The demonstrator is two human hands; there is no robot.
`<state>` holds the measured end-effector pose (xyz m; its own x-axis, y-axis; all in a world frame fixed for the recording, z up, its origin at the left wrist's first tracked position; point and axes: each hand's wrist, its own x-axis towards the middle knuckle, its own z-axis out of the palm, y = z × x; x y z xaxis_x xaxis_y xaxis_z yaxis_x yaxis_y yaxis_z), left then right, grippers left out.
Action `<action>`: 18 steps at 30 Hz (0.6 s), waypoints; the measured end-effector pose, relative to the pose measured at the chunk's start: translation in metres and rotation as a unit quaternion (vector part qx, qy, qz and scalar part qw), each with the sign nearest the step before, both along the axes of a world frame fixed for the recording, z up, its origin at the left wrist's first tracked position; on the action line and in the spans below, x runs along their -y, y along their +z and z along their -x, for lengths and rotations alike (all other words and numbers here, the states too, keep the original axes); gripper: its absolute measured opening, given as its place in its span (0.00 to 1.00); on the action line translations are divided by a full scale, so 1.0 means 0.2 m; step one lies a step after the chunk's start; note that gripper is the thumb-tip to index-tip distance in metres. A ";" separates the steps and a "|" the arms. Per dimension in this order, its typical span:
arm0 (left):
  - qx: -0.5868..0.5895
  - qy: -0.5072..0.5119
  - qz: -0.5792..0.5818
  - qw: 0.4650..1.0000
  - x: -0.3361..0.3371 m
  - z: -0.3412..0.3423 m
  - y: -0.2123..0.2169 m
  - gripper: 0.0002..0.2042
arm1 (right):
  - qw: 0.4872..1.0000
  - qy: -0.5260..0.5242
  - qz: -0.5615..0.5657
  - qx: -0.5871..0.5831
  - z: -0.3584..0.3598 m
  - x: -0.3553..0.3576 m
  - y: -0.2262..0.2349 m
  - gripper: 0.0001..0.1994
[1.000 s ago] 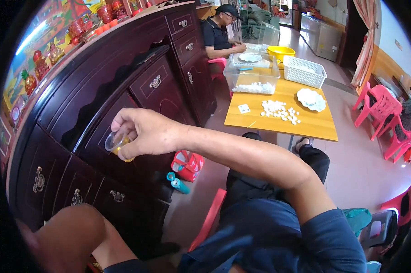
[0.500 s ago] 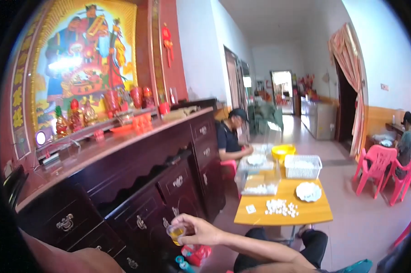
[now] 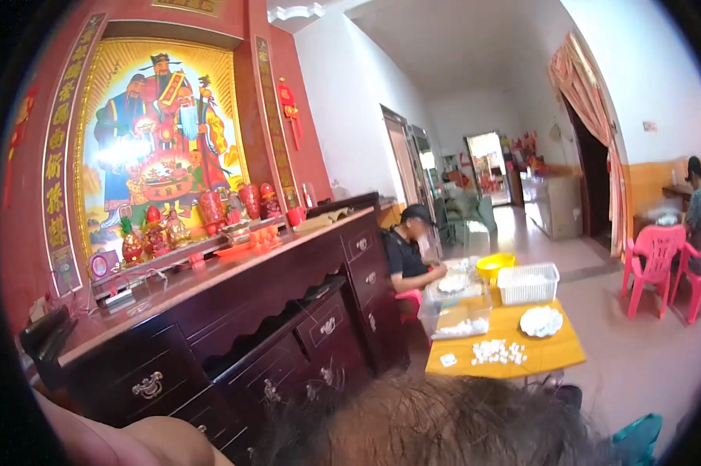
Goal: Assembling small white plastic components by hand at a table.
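Observation:
Neither of my hands shows. A bare bent arm (image 3: 149, 439) comes in at the lower left corner, its hand outside the picture. Dark hair (image 3: 444, 419) fills the lower middle and hides whatever lies behind it. Beyond it stands a yellow wooden table (image 3: 556, 353) with a scatter of small white pieces (image 3: 499, 352) near its front edge. A flat white square (image 3: 448, 360) lies left of them. A white scalloped plate (image 3: 541, 321) sits on the right, and a clear plastic box (image 3: 461, 322) with white pieces on the left.
A white basket (image 3: 527, 283) and a yellow basin (image 3: 496, 264) stand at the table's far end. A person in a dark cap (image 3: 414, 248) sits at its left. A dark wooden cabinet (image 3: 288, 342) runs along the left. Pink plastic chairs (image 3: 655, 256) stand at the right.
My right hand, which held a small clear cup of yellow liquid, has left view. Dark hair now covers the lower middle. The view has tilted, shifting the table slightly right.

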<state>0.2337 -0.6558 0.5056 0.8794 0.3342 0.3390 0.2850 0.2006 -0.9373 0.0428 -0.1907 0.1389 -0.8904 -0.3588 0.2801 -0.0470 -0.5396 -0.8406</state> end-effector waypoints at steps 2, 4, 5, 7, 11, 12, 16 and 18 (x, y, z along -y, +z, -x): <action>0.011 0.009 0.028 1.000 0.02 -0.03 0.05 0.17 | 0.997 0.004 0.050 0.062 -0.02 0.13 -0.14 0.19; 0.033 0.050 0.040 0.997 0.09 -0.08 0.05 0.17 | 0.994 0.004 -0.113 0.008 -0.42 0.28 0.26 0.17; 0.036 0.051 0.050 0.997 0.08 -0.09 0.08 0.16 | 0.949 -0.101 -0.261 -0.148 -0.54 0.24 0.29 0.17; 0.036 0.061 0.067 0.995 0.08 -0.12 0.13 0.16 | 0.956 -0.088 -0.235 -0.151 -0.61 0.22 0.32 0.18; 0.031 0.056 0.075 0.995 0.04 -0.13 0.15 0.16 | 0.952 -0.066 -0.258 -0.152 -0.68 0.13 0.32 0.23; 0.031 0.052 0.077 0.995 0.04 -0.13 0.16 0.16 | 0.946 -0.073 -0.256 -0.183 -0.71 0.13 0.36 0.24; 0.019 0.059 0.078 0.995 0.08 -0.19 0.17 0.16 | 0.942 -0.029 -0.238 -0.237 -0.83 0.17 0.51 0.25; 0.012 0.055 0.070 0.996 0.08 -0.19 0.17 0.16 | 0.958 -0.001 -0.170 -0.231 -0.85 0.19 0.52 0.21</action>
<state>0.2719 -0.6709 0.5400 0.8274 0.4734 0.3022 0.2911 0.0987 -0.9516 0.2132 -0.2277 0.2427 -0.7005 -0.4973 0.5118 -0.4568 -0.2385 -0.8570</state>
